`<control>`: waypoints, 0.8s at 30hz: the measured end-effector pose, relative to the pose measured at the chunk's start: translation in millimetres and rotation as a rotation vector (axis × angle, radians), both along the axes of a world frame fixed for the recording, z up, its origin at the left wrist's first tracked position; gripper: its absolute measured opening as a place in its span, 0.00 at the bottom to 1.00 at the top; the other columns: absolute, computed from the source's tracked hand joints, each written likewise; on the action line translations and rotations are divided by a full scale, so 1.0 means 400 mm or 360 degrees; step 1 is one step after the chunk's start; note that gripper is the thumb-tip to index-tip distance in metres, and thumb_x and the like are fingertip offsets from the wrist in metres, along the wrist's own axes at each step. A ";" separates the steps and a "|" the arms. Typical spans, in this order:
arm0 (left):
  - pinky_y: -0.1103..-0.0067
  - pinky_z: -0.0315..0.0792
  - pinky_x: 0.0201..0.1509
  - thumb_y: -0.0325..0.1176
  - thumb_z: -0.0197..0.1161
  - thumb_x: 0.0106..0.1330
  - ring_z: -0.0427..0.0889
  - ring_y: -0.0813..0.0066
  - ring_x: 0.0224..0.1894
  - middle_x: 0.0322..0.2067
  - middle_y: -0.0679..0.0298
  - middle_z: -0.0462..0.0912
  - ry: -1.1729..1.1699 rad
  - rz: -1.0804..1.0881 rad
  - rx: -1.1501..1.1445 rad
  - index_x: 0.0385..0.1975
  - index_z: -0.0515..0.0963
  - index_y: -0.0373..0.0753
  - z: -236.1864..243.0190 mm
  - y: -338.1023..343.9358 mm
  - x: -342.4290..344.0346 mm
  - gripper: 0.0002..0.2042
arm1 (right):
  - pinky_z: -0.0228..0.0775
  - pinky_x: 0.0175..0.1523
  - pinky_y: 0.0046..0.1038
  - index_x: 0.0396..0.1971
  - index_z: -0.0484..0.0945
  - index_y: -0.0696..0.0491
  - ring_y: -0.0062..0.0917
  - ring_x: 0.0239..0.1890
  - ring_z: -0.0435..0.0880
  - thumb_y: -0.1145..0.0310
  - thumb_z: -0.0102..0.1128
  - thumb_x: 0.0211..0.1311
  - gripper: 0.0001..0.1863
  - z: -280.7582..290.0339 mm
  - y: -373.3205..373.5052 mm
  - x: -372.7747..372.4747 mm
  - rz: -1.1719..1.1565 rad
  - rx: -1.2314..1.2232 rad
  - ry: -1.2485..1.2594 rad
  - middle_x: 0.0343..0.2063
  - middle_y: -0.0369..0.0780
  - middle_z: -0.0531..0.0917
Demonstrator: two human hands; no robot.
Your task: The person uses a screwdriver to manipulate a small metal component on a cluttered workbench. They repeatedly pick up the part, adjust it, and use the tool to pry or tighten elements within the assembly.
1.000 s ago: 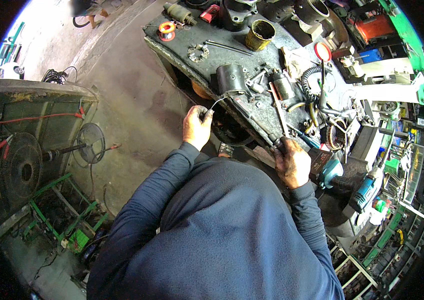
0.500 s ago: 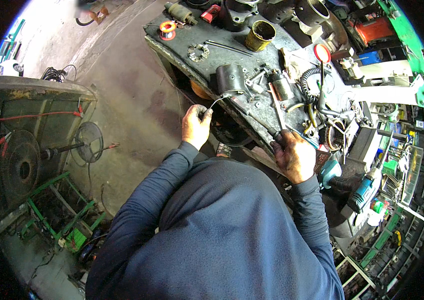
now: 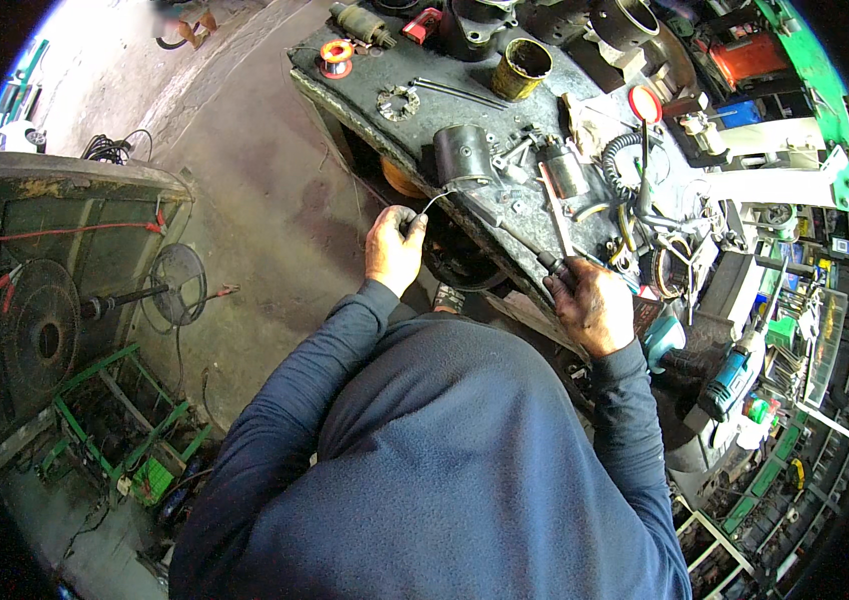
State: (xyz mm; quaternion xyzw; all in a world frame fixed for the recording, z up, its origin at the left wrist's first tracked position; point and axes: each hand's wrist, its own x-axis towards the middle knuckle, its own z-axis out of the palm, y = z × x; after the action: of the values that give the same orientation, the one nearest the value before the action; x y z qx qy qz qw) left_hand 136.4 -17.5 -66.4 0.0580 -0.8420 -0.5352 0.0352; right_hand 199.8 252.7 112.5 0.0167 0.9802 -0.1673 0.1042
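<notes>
My left hand [image 3: 395,252], at the bench's near edge, pinches a thin silvery wire [image 3: 435,199] that curves up and right from my fingertips. My right hand [image 3: 593,305] grips the dark handle of a long-shafted tool, apparently a soldering iron [image 3: 517,238], angled toward the wire's free end; whether they touch is unclear. Just beyond that end lies a black cylindrical housing [image 3: 458,155]. Loose metal fittings [image 3: 515,160], a small cylindrical part [image 3: 565,175] and a long flat bar [image 3: 557,208] lie around it on the dark bench top [image 3: 365,80].
A wire spool [image 3: 336,70] and grimy yellow pot [image 3: 517,78] stand farther back. Coiled hose [image 3: 620,160] and clutter fill the bench's right, with a blue-black power tool [image 3: 730,380]. At left are a dark panel [image 3: 115,205], fan guard [image 3: 45,330] and green frame [image 3: 115,410] on the floor.
Over the last second my right hand has shifted slightly right and up, turning on the tool's handle. My left hand has risen a little, still pinching the wire.
</notes>
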 end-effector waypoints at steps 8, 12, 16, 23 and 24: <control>0.69 0.77 0.41 0.32 0.70 0.67 0.82 0.61 0.34 0.33 0.56 0.83 -0.0090 -0.0030 0.0121 0.35 0.78 0.33 -0.002 -0.002 0.000 0.10 | 0.81 0.46 0.40 0.44 0.86 0.56 0.47 0.38 0.89 0.57 0.70 0.61 0.19 -0.049 0.035 0.023 0.0056 0.0112 0.0111 0.35 0.51 0.88; 0.73 0.77 0.39 0.34 0.71 0.69 0.82 0.71 0.30 0.29 0.62 0.85 -0.0006 0.0004 0.0047 0.34 0.80 0.36 -0.011 0.000 0.003 0.09 | 0.80 0.46 0.40 0.44 0.86 0.56 0.47 0.39 0.88 0.55 0.71 0.60 0.20 -0.027 0.009 0.020 -0.0082 -0.0018 -0.0067 0.34 0.50 0.88; 0.72 0.77 0.39 0.35 0.71 0.69 0.83 0.70 0.31 0.29 0.61 0.85 0.0026 -0.0006 0.0016 0.34 0.80 0.36 -0.010 -0.003 0.002 0.10 | 0.80 0.45 0.42 0.42 0.86 0.57 0.47 0.37 0.88 0.54 0.71 0.62 0.20 -0.015 0.004 0.015 -0.0036 0.0005 -0.0050 0.31 0.51 0.88; 0.72 0.77 0.39 0.35 0.71 0.69 0.83 0.69 0.31 0.29 0.61 0.85 -0.0031 -0.0007 0.0044 0.34 0.80 0.36 -0.006 0.003 0.003 0.10 | 0.79 0.43 0.44 0.38 0.86 0.61 0.51 0.31 0.87 0.55 0.67 0.66 0.20 0.001 -0.005 -0.008 -0.0227 -0.0289 -0.0288 0.22 0.53 0.84; 0.72 0.77 0.40 0.35 0.71 0.69 0.83 0.69 0.31 0.29 0.61 0.85 -0.0034 -0.0010 0.0039 0.34 0.80 0.36 -0.003 0.003 0.003 0.10 | 0.79 0.42 0.44 0.39 0.86 0.60 0.50 0.31 0.87 0.55 0.67 0.65 0.20 -0.004 -0.002 -0.005 -0.0192 -0.0243 -0.0256 0.22 0.53 0.85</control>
State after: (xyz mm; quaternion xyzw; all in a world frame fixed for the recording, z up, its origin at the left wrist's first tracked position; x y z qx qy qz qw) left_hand 137.7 -16.3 -67.7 0.0616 -0.8359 -0.5448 0.0238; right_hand 197.9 252.1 110.8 0.0811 0.9503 -0.2456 0.1732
